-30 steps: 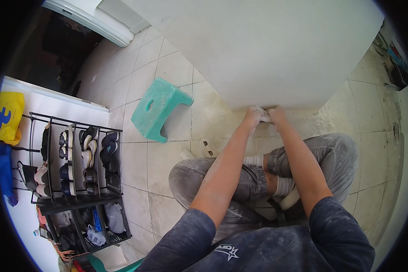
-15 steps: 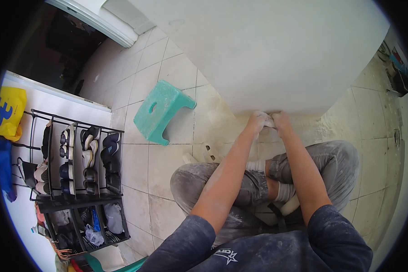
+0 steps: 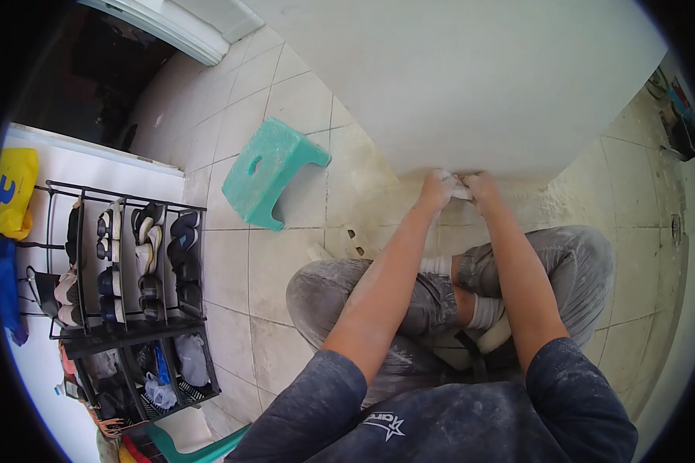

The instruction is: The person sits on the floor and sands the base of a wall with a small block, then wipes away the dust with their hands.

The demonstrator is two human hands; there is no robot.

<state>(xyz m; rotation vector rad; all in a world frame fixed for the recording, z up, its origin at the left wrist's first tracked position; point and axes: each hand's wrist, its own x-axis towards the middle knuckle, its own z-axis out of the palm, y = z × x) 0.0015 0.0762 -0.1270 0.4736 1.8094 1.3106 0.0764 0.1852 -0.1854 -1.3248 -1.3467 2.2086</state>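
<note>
Both my hands are together at the foot of a white wall [image 3: 471, 85], close to the floor. My left hand [image 3: 438, 187] is closed on one end of a small pale, dust-covered piece [image 3: 462, 193]. My right hand [image 3: 480, 187] grips its other end. Only a strip of the piece shows between my fingers, and I cannot tell its kind. Its far side is hidden against the wall's lower edge. My forearms reach forward over my crossed legs, and my grey trousers [image 3: 340, 297] are smeared with white dust.
A green plastic stool [image 3: 266, 166] stands on the tiled floor [image 3: 228, 270], left of the wall. Further left is a black shoe rack [image 3: 93, 343] holding several pairs of shoes. A yellow bag [image 3: 15, 189] hangs beside it. Pale powder [image 3: 567, 204] lies along the wall's base.
The view has tilted slightly, so the stool, rack and hands sit a little higher in the picture. Both hands keep their hold on the pale piece at the wall's foot.
</note>
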